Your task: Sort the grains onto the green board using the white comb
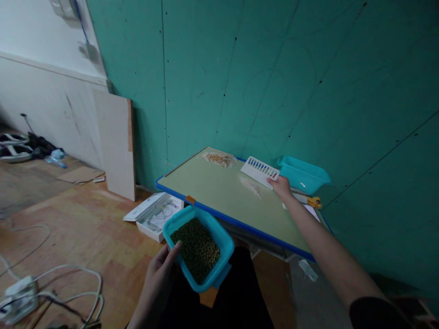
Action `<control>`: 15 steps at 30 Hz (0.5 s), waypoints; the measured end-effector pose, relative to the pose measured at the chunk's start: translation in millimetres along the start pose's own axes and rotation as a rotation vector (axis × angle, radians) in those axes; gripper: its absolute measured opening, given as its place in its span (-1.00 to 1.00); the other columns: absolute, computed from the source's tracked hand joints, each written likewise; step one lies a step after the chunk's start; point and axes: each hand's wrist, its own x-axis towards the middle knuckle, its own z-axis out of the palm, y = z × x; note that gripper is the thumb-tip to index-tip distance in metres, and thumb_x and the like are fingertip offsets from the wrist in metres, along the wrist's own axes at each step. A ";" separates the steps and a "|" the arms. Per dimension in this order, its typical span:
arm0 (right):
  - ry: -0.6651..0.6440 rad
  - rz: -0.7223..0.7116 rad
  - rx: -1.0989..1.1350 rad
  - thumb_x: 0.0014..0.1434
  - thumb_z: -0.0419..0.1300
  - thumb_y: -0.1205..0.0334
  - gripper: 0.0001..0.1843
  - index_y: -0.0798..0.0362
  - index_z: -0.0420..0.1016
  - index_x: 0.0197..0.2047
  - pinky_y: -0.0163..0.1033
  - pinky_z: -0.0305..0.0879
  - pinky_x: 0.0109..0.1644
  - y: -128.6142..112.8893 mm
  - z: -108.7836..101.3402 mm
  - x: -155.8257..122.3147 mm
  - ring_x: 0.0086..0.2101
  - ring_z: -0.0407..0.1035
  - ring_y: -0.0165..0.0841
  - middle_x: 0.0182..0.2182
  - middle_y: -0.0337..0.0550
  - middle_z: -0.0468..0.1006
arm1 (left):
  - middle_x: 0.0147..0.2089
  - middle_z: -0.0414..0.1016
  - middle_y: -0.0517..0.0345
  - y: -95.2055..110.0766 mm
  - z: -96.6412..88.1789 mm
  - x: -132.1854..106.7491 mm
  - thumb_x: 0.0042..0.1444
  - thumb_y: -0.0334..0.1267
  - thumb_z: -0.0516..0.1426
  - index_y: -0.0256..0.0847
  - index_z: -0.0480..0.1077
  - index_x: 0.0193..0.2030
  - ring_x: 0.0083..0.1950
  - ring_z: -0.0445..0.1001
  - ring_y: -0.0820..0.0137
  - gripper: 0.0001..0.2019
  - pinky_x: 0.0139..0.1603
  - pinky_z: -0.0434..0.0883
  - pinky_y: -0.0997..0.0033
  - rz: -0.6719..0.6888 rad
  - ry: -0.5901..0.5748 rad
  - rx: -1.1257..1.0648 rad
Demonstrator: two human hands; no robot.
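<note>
My left hand [161,269] grips the near rim of a blue container [219,267] filled with small green beans [197,249], held just off the near edge of the table. My right hand [281,187] reaches across the table [212,187] and holds the near corner of a white slotted scoop [259,172]. A small pale pile of grains [251,186] lies just left of that hand. A second, yellowish pile of grains [219,159] sits at the far corner of the table.
An empty blue tub [303,174] stands at the table's far right against the green wall. A yellow clip [313,202] lies beside my right arm. On the floor are an open white box [154,214], cables with a power strip [18,297], and a board [115,146] leaning on the wall.
</note>
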 end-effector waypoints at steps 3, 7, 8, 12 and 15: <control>0.022 0.031 0.061 0.04 0.30 0.27 -0.67 0.18 0.64 -0.10 -0.14 0.45 -0.04 2.4 10.7 17.4 -0.10 0.58 -0.16 -0.16 0.04 0.71 | -0.37 0.64 0.10 2.3 1.6 -3.5 -0.21 0.00 0.49 -0.26 0.58 -0.21 -0.40 0.59 0.26 -0.52 -0.42 0.46 0.41 -0.002 0.023 0.002; -0.038 0.037 0.110 0.02 0.33 0.29 -0.70 0.22 0.66 -0.16 -0.16 0.45 -0.05 0.4 27.0 39.5 -0.12 0.59 -0.14 -0.15 0.10 0.71 | -0.36 0.66 0.08 5.1 -1.4 -5.1 -0.26 0.01 0.49 -0.25 0.59 -0.16 -0.31 0.64 0.12 -0.46 -0.41 0.50 0.36 -0.021 0.058 0.023; -0.053 0.036 0.123 0.02 0.33 0.29 -0.71 0.23 0.66 -0.17 -0.17 0.45 -0.06 -0.3 30.7 44.1 -0.13 0.59 -0.14 -0.15 0.11 0.71 | -0.36 0.66 0.09 5.4 -3.5 -4.8 -0.27 0.01 0.50 -0.24 0.59 -0.16 -0.30 0.65 0.11 -0.46 -0.41 0.51 0.36 -0.027 0.061 0.031; -0.082 0.034 0.176 0.00 0.33 0.31 -0.70 0.23 0.66 -0.16 -0.20 0.47 -0.12 -1.4 40.5 59.1 -0.14 0.60 -0.16 -0.14 0.11 0.70 | -0.35 0.67 0.13 4.0 -15.2 -1.8 -0.27 -0.05 0.50 -0.20 0.59 -0.19 -0.29 0.65 0.10 -0.51 -0.42 0.52 0.36 -0.012 0.106 0.072; -0.036 0.039 0.241 -0.02 0.33 0.31 -0.67 0.24 0.66 -0.14 -0.18 0.48 -0.14 0.3 40.0 67.8 -0.16 0.60 -0.16 -0.15 0.09 0.71 | -0.35 0.68 0.11 1.6 -23.0 2.8 -0.32 -0.06 0.50 -0.18 0.60 -0.21 -0.25 0.65 0.02 -0.51 -0.41 0.54 0.30 -0.032 0.123 0.132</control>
